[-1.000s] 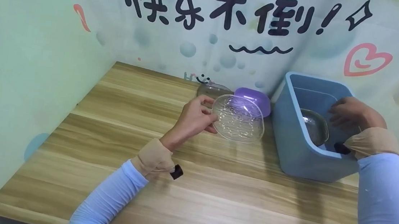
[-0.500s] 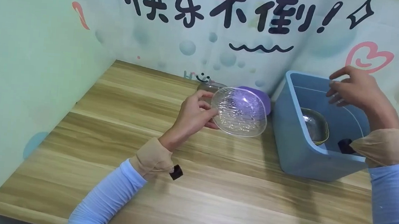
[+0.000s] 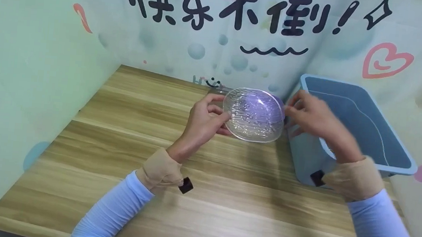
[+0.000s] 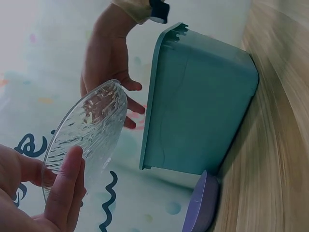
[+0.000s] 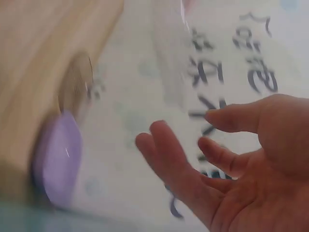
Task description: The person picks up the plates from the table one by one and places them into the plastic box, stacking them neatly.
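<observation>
I see a clear dish [image 3: 253, 116] in the left hand [image 3: 205, 120], raised above a wooden table [image 3: 189, 193].
Left fingers and thumb pinch the dish's edge; the right hand [image 3: 316, 118] hovers near the opposite edge, fingers apart. Beyond, I see a purple bowl [image 5: 60, 159] beside a grey bowl [image 5: 76, 82]; a blue bin [image 4: 203, 101] stands to the right.

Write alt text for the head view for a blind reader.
A person's left hand holds a clear ridged dish by its edge above a wood-grain table, with the right hand near the dish's other side. A blue bin stands at right; a purple container shows through the clear dish.
</observation>
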A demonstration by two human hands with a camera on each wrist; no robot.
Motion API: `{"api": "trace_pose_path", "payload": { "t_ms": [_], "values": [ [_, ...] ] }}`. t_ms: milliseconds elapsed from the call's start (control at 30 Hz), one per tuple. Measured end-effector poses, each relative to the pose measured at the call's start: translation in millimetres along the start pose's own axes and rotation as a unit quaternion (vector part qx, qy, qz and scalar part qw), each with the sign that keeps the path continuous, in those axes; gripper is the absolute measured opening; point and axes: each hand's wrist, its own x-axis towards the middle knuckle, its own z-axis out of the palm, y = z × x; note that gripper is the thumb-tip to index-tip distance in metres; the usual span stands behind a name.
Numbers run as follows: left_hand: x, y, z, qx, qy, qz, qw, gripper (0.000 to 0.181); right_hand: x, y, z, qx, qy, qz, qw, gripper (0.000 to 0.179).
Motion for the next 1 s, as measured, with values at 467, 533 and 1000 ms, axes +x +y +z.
{"api": "trace_pose_path", "payload": {
  "t_ms": [467, 533, 1000],
  "values": [
    [1.6, -4.9, -3.6, 0.011, 0.0, 0.025, 0.9996, 0.047, 4.8, 15, 71, 0.253, 0.086, -0.096, 0.9588, 0.017],
    [2.2, -5.4, -4.2, 0.017, -0.001, 0.027, 0.9995, 0.046, 4.6, 18, 73, 0.274, 0.094, -0.099, 0.9519, 0.017],
    [5.8, -9.2, -5.9, -0.001, 0.002, 0.054, 0.9985, 0.031, -3.7, 17, 73, 0.303, 0.131, -0.093, 0.9392, 0.017]
  ]
}}
